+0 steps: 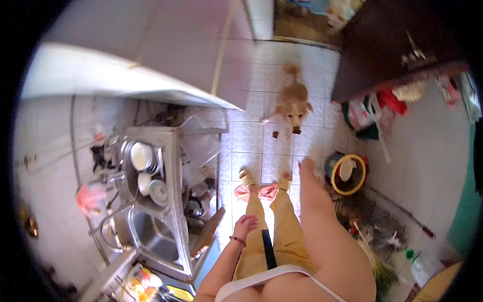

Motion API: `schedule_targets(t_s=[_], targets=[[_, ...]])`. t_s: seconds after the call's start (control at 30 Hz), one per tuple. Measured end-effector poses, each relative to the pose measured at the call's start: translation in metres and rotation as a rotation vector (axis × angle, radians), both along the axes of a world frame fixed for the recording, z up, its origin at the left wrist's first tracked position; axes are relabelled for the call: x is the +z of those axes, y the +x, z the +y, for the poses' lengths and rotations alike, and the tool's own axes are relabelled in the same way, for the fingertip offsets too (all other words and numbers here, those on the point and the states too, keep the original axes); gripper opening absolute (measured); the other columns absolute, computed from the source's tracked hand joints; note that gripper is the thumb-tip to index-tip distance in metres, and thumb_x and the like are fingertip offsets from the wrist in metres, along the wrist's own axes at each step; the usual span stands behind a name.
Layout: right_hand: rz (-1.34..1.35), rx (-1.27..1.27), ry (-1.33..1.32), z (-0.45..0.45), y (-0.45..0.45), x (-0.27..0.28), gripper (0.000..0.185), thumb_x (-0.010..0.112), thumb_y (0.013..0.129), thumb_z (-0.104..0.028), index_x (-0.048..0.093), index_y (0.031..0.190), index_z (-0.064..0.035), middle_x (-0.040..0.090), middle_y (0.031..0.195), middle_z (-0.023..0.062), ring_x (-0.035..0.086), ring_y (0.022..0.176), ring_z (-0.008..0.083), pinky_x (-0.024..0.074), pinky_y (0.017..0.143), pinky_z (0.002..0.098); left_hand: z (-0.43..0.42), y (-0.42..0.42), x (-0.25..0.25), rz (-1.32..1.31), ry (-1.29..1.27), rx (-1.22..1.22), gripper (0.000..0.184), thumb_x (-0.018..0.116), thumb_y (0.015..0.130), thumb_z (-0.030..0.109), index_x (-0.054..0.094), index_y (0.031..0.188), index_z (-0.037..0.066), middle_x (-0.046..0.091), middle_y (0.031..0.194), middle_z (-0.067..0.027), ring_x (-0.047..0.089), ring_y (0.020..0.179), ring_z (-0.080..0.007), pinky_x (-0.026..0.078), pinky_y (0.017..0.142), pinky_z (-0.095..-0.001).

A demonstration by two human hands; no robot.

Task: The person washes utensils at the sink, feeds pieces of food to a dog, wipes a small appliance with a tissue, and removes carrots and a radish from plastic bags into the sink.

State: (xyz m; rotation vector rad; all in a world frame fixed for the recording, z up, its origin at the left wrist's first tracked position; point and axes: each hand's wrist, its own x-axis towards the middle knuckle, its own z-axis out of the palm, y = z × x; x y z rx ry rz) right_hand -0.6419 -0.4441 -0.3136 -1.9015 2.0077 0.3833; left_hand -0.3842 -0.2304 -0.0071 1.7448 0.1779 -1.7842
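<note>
Stainless steel shapes the left side: a double sink with white dishes stacked in its farther basin. They look gathered rather than handled at this moment; whether they are washed or dirty cannot be told. A pink item beside the wall is too blurred to name, and the things below the sink lie half in shadow.

Next comes the left hand, a beaded bracelet at its wrist, fingers loosely curled in front of the yellow trousers, with nothing visible in its grasp. Beyond, the yellow slippers stand at a reddish cloth on the floor.

Farther out, a tan dog faces the person, apart from both hands; a dark scrap lies near its muzzle, its nature unclear. The right hand reaches forward, just beside the yellow-rimmed bucket. Its fingers are foreshortened, so neither their spread nor any hold can be told. By my reading, nothing has been picked up, and any contact with dog or bucket remains undone. At far right, leafy greens are partly hidden by the arm.
</note>
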Motion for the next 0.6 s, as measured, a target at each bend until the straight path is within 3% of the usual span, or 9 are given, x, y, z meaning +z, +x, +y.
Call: schedule_targets(t_s=[0.13,0.17,0.2,0.27,0.3,0.37,0.4,0.47,0.6], targets=[[-0.008,0.357,0.385,0.080,0.008,0.055,0.018,0.065,0.066,-0.026,0.068,0.073,-0.0097,0.065,0.075,0.0127,0.062,0.064,0.0270,0.0482,0.057,0.0417,-0.010,-0.005,0.036,0.025,-0.088,0.154,0.023,0.054,0.083,0.010,0.055,0.104,0.000,0.061,0.093,-0.0103,0.061,0.080,-0.0183,0.051,0.071,-0.0296],[0.040,0.383,0.297,0.139,-0.006,-0.040,0.021,0.056,0.076,-0.026,0.069,0.079,-0.0101,0.066,0.086,0.0121,0.064,0.078,0.0263,0.0518,0.066,0.0380,-0.009,-0.003,0.041,0.023,-0.108,0.159,0.023,0.055,0.083,0.011,0.055,0.104,0.000,0.061,0.094,-0.0100,0.061,0.081,-0.0177,0.051,0.071,-0.0290],[-0.004,0.342,0.401,0.151,0.007,-0.014,0.020,0.057,0.075,-0.026,0.069,0.075,-0.0102,0.066,0.086,0.0111,0.064,0.076,0.0253,0.0512,0.066,0.0386,-0.013,0.001,0.056,0.003,-0.092,0.188,0.022,0.055,0.084,0.011,0.056,0.103,0.000,0.062,0.093,-0.0093,0.061,0.081,-0.0173,0.051,0.070,-0.0287],[-0.665,-0.366,0.674,0.161,0.039,0.067,0.014,0.056,0.080,-0.022,0.062,0.081,-0.0099,0.062,0.078,0.0088,0.058,0.063,0.0204,0.0467,0.054,0.0333,-0.009,0.013,0.079,-0.022,-0.190,0.261,0.021,0.053,0.085,0.012,0.055,0.103,0.001,0.062,0.091,-0.0086,0.061,0.080,-0.0168,0.050,0.068,-0.0280],[-0.851,-0.491,0.712,0.160,0.065,0.124,0.013,0.056,0.081,-0.021,0.061,0.083,-0.0096,0.061,0.076,0.0080,0.057,0.059,0.0182,0.0453,0.051,0.0312,-0.005,0.021,0.088,-0.055,-0.232,0.303,0.021,0.053,0.086,0.012,0.056,0.103,0.001,0.062,0.091,-0.0086,0.061,0.079,-0.0165,0.050,0.068,-0.0276],[-1.007,-0.446,0.814,0.163,0.120,0.219,0.012,0.055,0.084,-0.020,0.057,0.089,-0.0090,0.059,0.071,0.0064,0.054,0.051,0.0140,0.0426,0.044,0.0268,0.014,0.044,0.103,-0.117,-0.309,0.380,0.021,0.051,0.086,0.012,0.056,0.103,0.001,0.062,0.090,-0.0084,0.060,0.078,-0.0160,0.050,0.067,-0.0270],[-1.129,-0.254,0.947,0.162,0.133,0.216,0.022,0.060,0.083,-0.023,0.054,0.091,-0.0031,0.058,0.072,0.0056,0.052,0.051,0.0113,0.0437,0.044,0.0263,0.024,0.061,0.106,-0.179,-0.339,0.397,0.021,0.050,0.087,0.012,0.055,0.104,0.000,0.062,0.090,-0.0079,0.061,0.077,-0.0155,0.050,0.067,-0.0262],[-1.082,0.052,0.908,0.151,0.185,0.253,0.019,0.057,0.085,-0.023,0.056,0.089,-0.0038,0.058,0.074,0.0042,0.052,0.053,0.0104,0.0452,0.048,0.0247,0.045,0.107,0.115,-0.296,-0.474,0.454,0.022,0.051,0.086,0.011,0.057,0.104,0.002,0.063,0.091,-0.0072,0.061,0.077,-0.0144,0.049,0.066,-0.0258],[-1.296,0.030,0.834,0.133,0.299,0.319,0.013,0.057,0.085,-0.015,0.055,0.093,-0.0044,0.060,0.082,0.0046,0.057,0.065,0.0111,0.0482,0.055,0.0241,0.068,0.231,0.119,-0.810,-0.341,0.377,0.026,0.055,0.083,0.014,0.061,0.106,0.004,0.063,0.096,-0.0090,0.060,0.083,-0.0141,0.048,0.071,-0.0280]])
